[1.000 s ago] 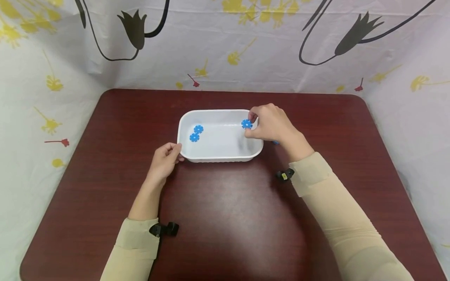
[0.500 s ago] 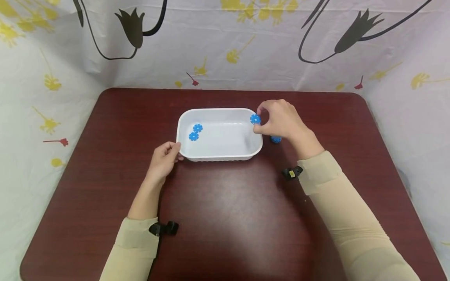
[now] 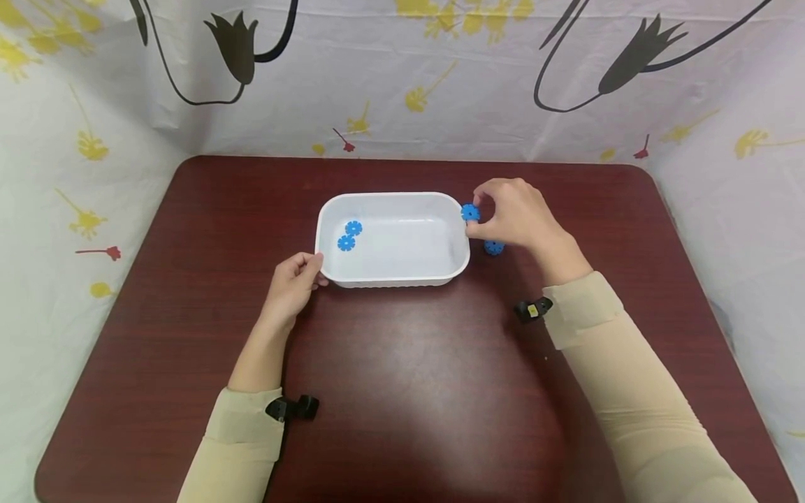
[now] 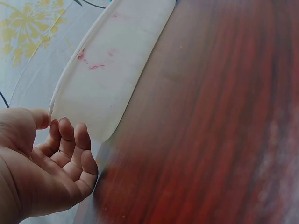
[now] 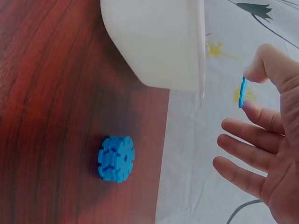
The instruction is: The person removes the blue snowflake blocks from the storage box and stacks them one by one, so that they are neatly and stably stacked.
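Observation:
A white plastic tray (image 3: 402, 285) stands on the table, with two blue notched plastic discs, one disc (image 3: 353, 228) touching the other disc (image 3: 346, 243), on its floor at the left. My left hand (image 3: 294, 286) pinches the tray's front left corner, thumb at the rim and fingers curled below it. Just past the right end of the tray, my right hand (image 3: 518, 213) holds another blue notched disc (image 3: 470, 212) between thumb and forefinger. In the right wrist view this disc (image 5: 242, 92) appears edge-on, and the other fingers are spread. Below that hand, a short stack of blue discs (image 5: 116, 158) sits on the table.
The dark red-brown wooden table (image 3: 402, 391) has rounded far corners. A white patterned cloth (image 3: 402, 84) hangs behind it and along both sides. Black camera mounts sit at both wrists, one mount (image 3: 293, 408) at the left and another mount (image 3: 533, 309) at the right.
My right hand has moved to the right with its disc, from above the tray to beyond its right rim. The disc stack is uncovered more. My left hand keeps its hold.

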The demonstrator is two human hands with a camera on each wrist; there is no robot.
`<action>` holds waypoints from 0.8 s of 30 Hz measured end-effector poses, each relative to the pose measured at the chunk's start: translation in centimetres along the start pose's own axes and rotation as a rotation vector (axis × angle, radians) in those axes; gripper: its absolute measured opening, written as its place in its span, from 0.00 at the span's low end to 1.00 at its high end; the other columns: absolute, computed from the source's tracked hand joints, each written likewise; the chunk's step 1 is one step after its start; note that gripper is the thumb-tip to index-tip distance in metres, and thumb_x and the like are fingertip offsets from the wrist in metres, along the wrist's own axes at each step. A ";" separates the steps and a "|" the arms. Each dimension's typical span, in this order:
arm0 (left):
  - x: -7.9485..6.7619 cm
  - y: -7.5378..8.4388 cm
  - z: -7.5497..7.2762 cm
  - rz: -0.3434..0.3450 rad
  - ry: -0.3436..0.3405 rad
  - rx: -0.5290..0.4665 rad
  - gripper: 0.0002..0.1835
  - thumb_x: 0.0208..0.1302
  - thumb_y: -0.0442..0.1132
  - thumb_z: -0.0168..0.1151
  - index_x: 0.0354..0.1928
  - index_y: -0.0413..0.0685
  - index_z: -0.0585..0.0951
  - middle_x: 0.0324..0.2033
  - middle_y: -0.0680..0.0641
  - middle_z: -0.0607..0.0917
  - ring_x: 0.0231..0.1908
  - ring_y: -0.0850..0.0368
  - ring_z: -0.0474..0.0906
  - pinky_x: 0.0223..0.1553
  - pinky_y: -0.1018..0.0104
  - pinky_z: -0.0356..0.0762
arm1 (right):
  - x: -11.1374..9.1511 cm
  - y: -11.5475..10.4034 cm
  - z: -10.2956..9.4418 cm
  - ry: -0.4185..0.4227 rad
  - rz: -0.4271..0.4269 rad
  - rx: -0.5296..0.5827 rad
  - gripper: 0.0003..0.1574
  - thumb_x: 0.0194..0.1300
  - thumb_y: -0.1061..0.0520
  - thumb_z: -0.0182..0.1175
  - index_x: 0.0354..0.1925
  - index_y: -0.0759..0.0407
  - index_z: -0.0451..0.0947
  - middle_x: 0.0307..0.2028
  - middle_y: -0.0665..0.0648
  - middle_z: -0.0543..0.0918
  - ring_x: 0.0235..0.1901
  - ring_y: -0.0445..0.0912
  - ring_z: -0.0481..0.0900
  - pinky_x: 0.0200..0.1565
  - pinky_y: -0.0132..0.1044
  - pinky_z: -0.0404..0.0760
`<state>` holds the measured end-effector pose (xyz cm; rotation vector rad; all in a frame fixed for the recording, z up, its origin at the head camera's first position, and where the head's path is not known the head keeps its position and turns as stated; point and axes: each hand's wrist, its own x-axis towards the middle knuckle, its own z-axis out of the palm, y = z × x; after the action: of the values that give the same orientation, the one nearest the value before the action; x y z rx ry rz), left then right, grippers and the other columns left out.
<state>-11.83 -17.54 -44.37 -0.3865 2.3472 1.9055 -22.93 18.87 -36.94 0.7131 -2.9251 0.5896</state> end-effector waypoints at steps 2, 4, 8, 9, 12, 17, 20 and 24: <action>0.1 -0.1 0.0 0.002 0.004 -0.003 0.19 0.78 0.43 0.54 0.45 0.28 0.78 0.25 0.51 0.82 0.28 0.62 0.79 0.38 0.68 0.77 | -0.1 0.2 0.0 0.000 0.005 -0.005 0.21 0.48 0.46 0.73 0.35 0.57 0.81 0.33 0.54 0.83 0.28 0.49 0.71 0.31 0.44 0.70; 0.1 -0.1 0.0 0.001 0.005 -0.003 0.19 0.78 0.43 0.54 0.45 0.28 0.78 0.25 0.51 0.82 0.28 0.62 0.79 0.38 0.68 0.77 | -0.2 0.5 0.0 -0.001 0.013 -0.010 0.21 0.48 0.46 0.73 0.36 0.57 0.80 0.33 0.54 0.83 0.29 0.50 0.71 0.31 0.44 0.70; 0.1 0.0 0.0 0.000 0.002 0.003 0.20 0.78 0.44 0.54 0.45 0.28 0.78 0.26 0.50 0.83 0.29 0.62 0.79 0.38 0.68 0.78 | -0.5 1.0 -0.1 -0.008 0.033 -0.013 0.21 0.49 0.47 0.72 0.37 0.58 0.80 0.34 0.55 0.83 0.29 0.50 0.71 0.32 0.44 0.70; 0.1 0.0 0.0 -0.001 0.001 0.006 0.20 0.78 0.44 0.54 0.45 0.28 0.78 0.26 0.49 0.83 0.29 0.62 0.79 0.38 0.68 0.78 | -0.6 1.1 0.0 -0.011 0.036 -0.012 0.21 0.50 0.47 0.72 0.38 0.59 0.80 0.34 0.56 0.83 0.29 0.50 0.71 0.32 0.44 0.69; 0.1 0.1 -0.1 -0.003 -0.001 0.009 0.20 0.78 0.44 0.54 0.46 0.28 0.78 0.27 0.49 0.83 0.29 0.62 0.80 0.38 0.69 0.78 | -0.8 1.5 0.0 -0.015 0.042 -0.013 0.21 0.50 0.47 0.72 0.38 0.60 0.81 0.34 0.56 0.83 0.28 0.51 0.71 0.31 0.44 0.69; 0.1 0.0 -0.1 -0.001 -0.001 0.011 0.20 0.78 0.44 0.54 0.45 0.28 0.78 0.27 0.49 0.83 0.29 0.62 0.80 0.38 0.68 0.78 | -1.1 2.2 0.3 -0.019 0.055 -0.014 0.21 0.48 0.48 0.72 0.38 0.60 0.81 0.35 0.56 0.83 0.29 0.51 0.72 0.32 0.44 0.70; 0.1 0.0 -0.1 -0.001 0.000 0.010 0.20 0.78 0.44 0.54 0.45 0.28 0.78 0.27 0.49 0.83 0.29 0.62 0.80 0.38 0.69 0.78 | -1.3 2.6 0.6 -0.025 0.067 -0.012 0.21 0.48 0.48 0.71 0.37 0.60 0.81 0.34 0.56 0.83 0.30 0.51 0.72 0.33 0.44 0.70; 0.2 0.0 -0.1 -0.002 -0.001 0.004 0.19 0.78 0.44 0.54 0.45 0.28 0.78 0.26 0.50 0.83 0.29 0.62 0.80 0.38 0.69 0.78 | -1.6 3.1 1.0 -0.037 0.078 -0.005 0.21 0.49 0.48 0.71 0.37 0.60 0.80 0.33 0.56 0.82 0.28 0.51 0.71 0.31 0.43 0.69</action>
<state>-11.97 -17.63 -44.42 -0.3874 2.3490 1.8993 -22.95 21.71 -39.21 0.6183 -2.9991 0.5811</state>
